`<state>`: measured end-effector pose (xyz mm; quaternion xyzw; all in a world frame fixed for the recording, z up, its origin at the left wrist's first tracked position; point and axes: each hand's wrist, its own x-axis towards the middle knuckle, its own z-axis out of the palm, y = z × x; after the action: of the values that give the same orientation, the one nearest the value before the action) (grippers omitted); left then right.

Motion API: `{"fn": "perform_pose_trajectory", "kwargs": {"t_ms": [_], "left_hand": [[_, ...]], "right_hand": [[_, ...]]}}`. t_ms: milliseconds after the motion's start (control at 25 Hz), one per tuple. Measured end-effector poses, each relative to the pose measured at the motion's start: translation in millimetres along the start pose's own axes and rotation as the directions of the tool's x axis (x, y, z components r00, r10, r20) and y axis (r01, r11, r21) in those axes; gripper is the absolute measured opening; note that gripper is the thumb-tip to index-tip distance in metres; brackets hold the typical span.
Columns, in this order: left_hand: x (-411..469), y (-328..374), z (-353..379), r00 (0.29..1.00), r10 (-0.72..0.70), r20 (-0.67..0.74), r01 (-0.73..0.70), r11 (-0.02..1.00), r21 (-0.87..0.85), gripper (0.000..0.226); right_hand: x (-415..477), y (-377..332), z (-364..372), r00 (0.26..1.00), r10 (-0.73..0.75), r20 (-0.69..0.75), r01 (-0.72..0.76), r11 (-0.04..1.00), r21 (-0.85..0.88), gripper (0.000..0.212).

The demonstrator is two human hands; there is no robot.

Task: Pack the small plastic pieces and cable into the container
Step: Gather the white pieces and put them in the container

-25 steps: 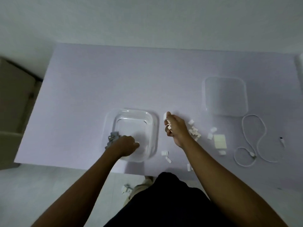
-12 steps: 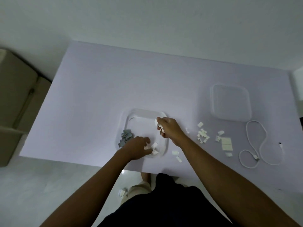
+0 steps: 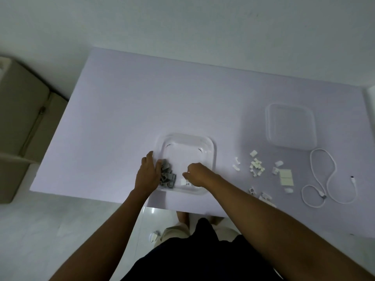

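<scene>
On the pale table (image 3: 125, 110) stands the clear container (image 3: 211, 148), with grey pieces (image 3: 167, 176) heaped in its near-left corner. The left hand (image 3: 147, 173) rests spread against the container's left wall, gripping nothing. The right hand (image 3: 195, 173) hovers curled inside; whether it pinches anything I cannot tell. White pieces (image 3: 256, 166) lie scattered to the right, near the cable (image 3: 322, 175) and the lid (image 3: 291, 126).

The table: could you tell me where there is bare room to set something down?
The table is bare left of the container and along the far edge. It is crowded between the container and the white cable, where white plastic pieces lie scattered.
</scene>
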<state>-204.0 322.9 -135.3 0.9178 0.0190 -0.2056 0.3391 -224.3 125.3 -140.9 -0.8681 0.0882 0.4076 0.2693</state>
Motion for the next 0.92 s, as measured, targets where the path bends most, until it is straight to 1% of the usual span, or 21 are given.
{"fn": "perform_pose_trajectory", "kwargs": {"t_ms": [80, 200, 280, 360, 440, 480, 520, 560, 600, 640, 680, 720, 800, 880, 920], "left_hand": [[1, -2, 1, 1.0, -0.001, -0.018, 0.001, 1.0, 0.011, 0.057], [3, 2, 3, 0.996, 0.013, -0.086, -0.004, 0.994, 0.108, 0.065], [3, 13, 4, 0.987, 0.045, -0.153, -0.018, 0.984, 0.176, 0.068], [3, 28, 5, 0.969, 0.104, -0.225, -0.053, 0.974, 0.222, 0.068], [1, 49, 9, 0.944, 0.177, -0.279, -0.119, 0.97, 0.212, 0.061], [-1, 60, 12, 0.933, 0.224, -0.281, -0.173, 0.965, 0.195, 0.054], [-4, 74, 19, 0.923, 0.286, -0.259, -0.247, 0.953, 0.173, 0.045], [-8, 88, 28, 0.908, 0.36, -0.213, -0.335, 0.931, 0.147, 0.036], [-12, 101, 38, 0.888, 0.437, -0.144, -0.422, 0.898, 0.123, 0.029], [-18, 113, 48, 0.865, 0.499, -0.056, -0.492, 0.864, 0.102, 0.024], [-23, 125, 62, 0.842, 0.537, 0.055, -0.539, 0.838, 0.087, 0.022], [-29, 135, 76, 0.821, 0.543, 0.175, -0.562, 0.823, 0.082, 0.023], [-38, 150, 110, 0.776, 0.494, 0.392, -0.578, 0.805, 0.131, 0.027], [-44, 157, 142, 0.755, 0.42, 0.504, -0.595, 0.762, 0.256, 0.034], [-45, 158, 154, 0.759, 0.372, 0.535, -0.592, 0.736, 0.327, 0.036]], "right_hand": [[-1, 1, 5, 1.0, 0.003, -0.002, -0.003, 0.998, -0.057, 0.033], [-6, 1, 7, 1.0, -0.013, 0.002, 0.013, 0.993, -0.118, 0.032], [-11, -1, 2, 1.0, -0.017, -0.01, 0.016, 0.993, -0.119, 0.029], [-22, -2, -8, 0.999, -0.029, -0.039, 0.026, 0.997, -0.076, 0.022], [-40, 4, -22, 0.989, -0.082, -0.125, 0.089, 0.995, 0.052, 0.025], [-51, 12, -29, 0.971, -0.092, -0.22, 0.123, 0.984, 0.131, 0.025], [-61, 24, -36, 0.937, -0.071, -0.341, 0.144, 0.971, 0.193, 0.023], [-68, 42, -40, 0.887, -0.03, -0.461, 0.156, 0.958, 0.239, 0.021], [-75, 63, -42, 0.834, 0.023, -0.552, 0.152, 0.951, 0.268, 0.018], [-78, 85, -41, 0.793, 0.083, -0.603, 0.121, 0.949, 0.29, 0.013], [-84, 110, -38, 0.769, 0.155, -0.62, 0.062, 0.948, 0.313, 0.008], [-88, 133, -32, 0.76, 0.219, -0.611, -0.003, 0.943, 0.334, 0.005], [-99, 170, -16, 0.761, 0.319, -0.565, -0.107, 0.921, 0.375, 0.017], [-103, 191, 3, 0.756, 0.353, -0.552, -0.146, 0.912, 0.383, 0.03], [-102, 197, 11, 0.755, 0.35, -0.554, -0.144, 0.913, 0.381, 0.035]]}}
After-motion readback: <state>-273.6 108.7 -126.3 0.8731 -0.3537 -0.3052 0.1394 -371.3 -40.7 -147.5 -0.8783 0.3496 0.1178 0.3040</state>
